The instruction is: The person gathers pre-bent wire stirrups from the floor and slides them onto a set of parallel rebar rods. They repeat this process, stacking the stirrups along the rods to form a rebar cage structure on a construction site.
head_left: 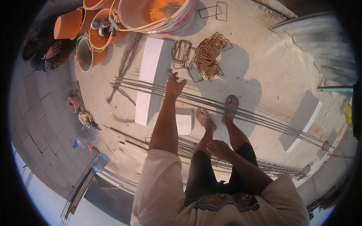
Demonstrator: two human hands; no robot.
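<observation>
Rods point(218, 105) beneath partly open left hand point(175, 86)

Rods point(264, 119) run from left of centre to the lower right, crossing over a block point(149, 64). Wire frames point(208, 56) lie on the floor point(284, 73) at upper centre; buckets point(68, 25) stand upper left.

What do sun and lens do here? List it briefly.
Head view: hard sun throws a dark shadow right of the stirrups and thin shadow lines beside the rods; head view: fisheye distortion curves the wall, corners go black.
</observation>
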